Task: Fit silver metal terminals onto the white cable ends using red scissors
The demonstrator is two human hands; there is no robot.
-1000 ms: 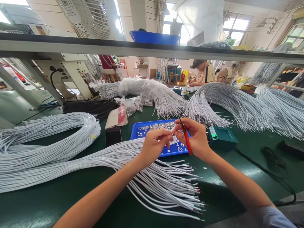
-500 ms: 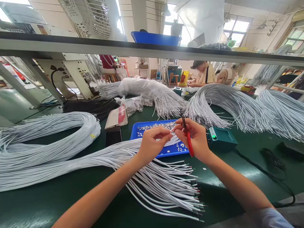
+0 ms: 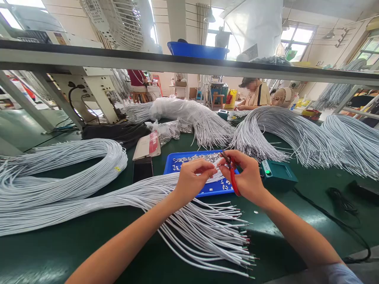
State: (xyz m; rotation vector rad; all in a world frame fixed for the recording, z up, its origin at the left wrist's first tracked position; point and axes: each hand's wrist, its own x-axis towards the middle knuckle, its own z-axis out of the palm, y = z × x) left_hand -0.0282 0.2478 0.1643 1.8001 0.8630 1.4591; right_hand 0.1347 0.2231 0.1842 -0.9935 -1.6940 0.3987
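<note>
Over a blue tray [image 3: 201, 194] my left hand [image 3: 194, 177] pinches the end of a white cable [image 3: 215, 166] between thumb and fingers. Close beside it on the right, my right hand [image 3: 245, 173] is closed around red-handled scissors [image 3: 233, 179], whose dark blades point up and left. Small metal connector pieces [image 3: 195, 157] lie scattered in the tray. A bundle of white cables [image 3: 207, 232] with stripped, coloured wire ends fans out below my hands. Whether the right fingertips also touch the cable end is hard to make out.
Coiled cables [image 3: 100, 169] lie at left, with more bundles [image 3: 278, 126] along the back. A green device [image 3: 280, 177] with a lit button stands right of the tray. A phone [image 3: 143, 169] lies left of it. A shelf [image 3: 189, 65] crosses overhead. A co-worker [image 3: 256, 94] sits beyond.
My right hand has turned the scissors, so the blades now lean further left. My left hand keeps its pinch on the cable. The view has shifted slightly.
</note>
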